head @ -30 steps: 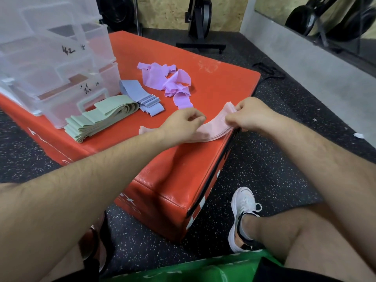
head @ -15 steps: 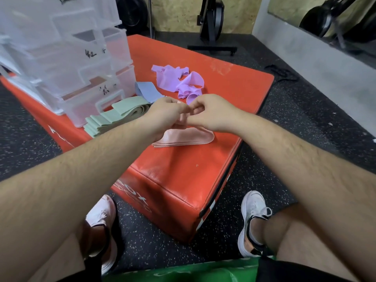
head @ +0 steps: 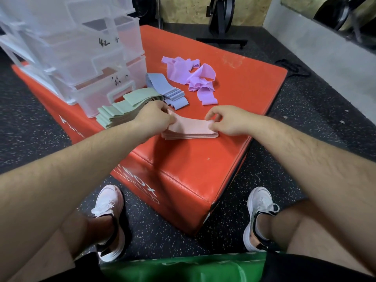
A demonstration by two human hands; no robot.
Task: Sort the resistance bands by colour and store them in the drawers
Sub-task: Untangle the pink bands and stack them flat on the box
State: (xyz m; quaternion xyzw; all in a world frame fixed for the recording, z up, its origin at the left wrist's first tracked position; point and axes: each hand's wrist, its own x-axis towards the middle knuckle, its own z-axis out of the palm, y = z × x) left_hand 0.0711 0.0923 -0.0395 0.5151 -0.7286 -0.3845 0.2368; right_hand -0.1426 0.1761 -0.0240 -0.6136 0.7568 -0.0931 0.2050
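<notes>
A flat stack of pink resistance bands (head: 190, 130) lies on the red padded box (head: 240, 92) near its front edge. My left hand (head: 155, 117) pinches the stack's left end. My right hand (head: 225, 119) pinches the top band at the right end. Behind my left hand lie a stack of green bands (head: 120, 110) and a stack of blue bands (head: 164, 89). A loose heap of purple bands (head: 192, 77) sits further back. The clear plastic drawer unit (head: 81, 53) stands at the box's left, with its lower drawers pulled partly out.
The box rests on a dark speckled floor (head: 317, 110). My two white shoes (head: 107, 218) stand in front of it, and a green pad (head: 183, 267) lies at the bottom edge. A black equipment stand (head: 221, 23) and a grey wall are behind.
Both hands folded the pink band together at the middle, then moved apart again. The pink band now lies flat on the pink stack, with one hand at each end.
</notes>
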